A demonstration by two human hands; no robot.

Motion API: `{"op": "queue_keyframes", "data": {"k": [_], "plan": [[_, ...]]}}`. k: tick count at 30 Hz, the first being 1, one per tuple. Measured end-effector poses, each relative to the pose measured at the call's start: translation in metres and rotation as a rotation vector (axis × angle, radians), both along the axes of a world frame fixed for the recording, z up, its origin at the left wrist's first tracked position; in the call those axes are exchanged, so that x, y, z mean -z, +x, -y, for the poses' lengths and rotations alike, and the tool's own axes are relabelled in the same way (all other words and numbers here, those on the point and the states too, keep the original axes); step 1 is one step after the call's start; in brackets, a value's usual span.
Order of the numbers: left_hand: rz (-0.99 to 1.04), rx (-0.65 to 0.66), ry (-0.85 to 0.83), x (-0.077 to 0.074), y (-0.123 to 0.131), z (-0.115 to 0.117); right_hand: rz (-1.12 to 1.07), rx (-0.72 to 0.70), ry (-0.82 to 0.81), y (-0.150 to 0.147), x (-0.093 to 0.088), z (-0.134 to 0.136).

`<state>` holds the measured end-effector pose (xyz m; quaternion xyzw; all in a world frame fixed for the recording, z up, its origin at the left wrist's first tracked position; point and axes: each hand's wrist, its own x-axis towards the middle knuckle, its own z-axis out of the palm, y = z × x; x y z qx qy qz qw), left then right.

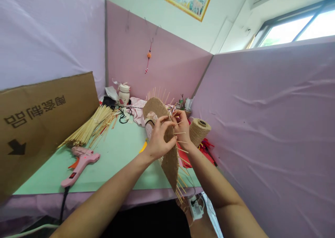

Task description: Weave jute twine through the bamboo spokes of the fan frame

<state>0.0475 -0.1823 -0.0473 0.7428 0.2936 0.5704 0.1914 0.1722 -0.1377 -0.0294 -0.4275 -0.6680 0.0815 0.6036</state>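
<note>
1. The brown panel (pixel 171 164), with thin sticks (pixel 180 133) standing out from its edge, is tilted, just to the left of the twine spool (pixel 200 130).
2. The left hand (pixel 161 138) grips this panel, its thumb apart from the bent fingers.
3. Beside the spool, the right hand (pixel 182 126) bends its fingers at the panel's edge (what they pinch, I cannot tell).
4. Well to the spool's left lie the pink glue gun (pixel 82 163) and a stick bundle (pixel 87 128).

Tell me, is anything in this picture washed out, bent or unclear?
Head view: the window glares nearly white; head view: apparent wide-angle distortion stretches the forearms toward the bottom edge; head view: the box lettering is legible, but fine detail between the hands and woven piece is hard to tell.
</note>
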Motion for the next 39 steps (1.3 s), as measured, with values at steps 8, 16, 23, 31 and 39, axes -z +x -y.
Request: {"op": "queue_keyframes", "data": {"k": [8,16,23,31,39], "plan": [[-0.059,-0.059,0.016,-0.002,-0.002,-0.003,0.308,-0.105,-0.304,0.042,-0.058,0.003],[-0.065,-0.004,-0.019,-0.001,0.0,-0.005,0.227,-0.342,-0.492,0.054,-0.112,0.024],[-0.081,-0.036,0.005,0.0,-0.002,-0.006,0.184,-0.272,-0.252,0.044,-0.091,0.011],[-0.187,-0.012,0.125,-0.005,-0.015,-0.01,0.326,-0.192,-0.076,0.035,-0.083,0.0],[-0.242,-0.026,0.175,0.0,-0.014,-0.015,0.405,-0.329,-0.144,0.03,-0.116,0.014]]}}
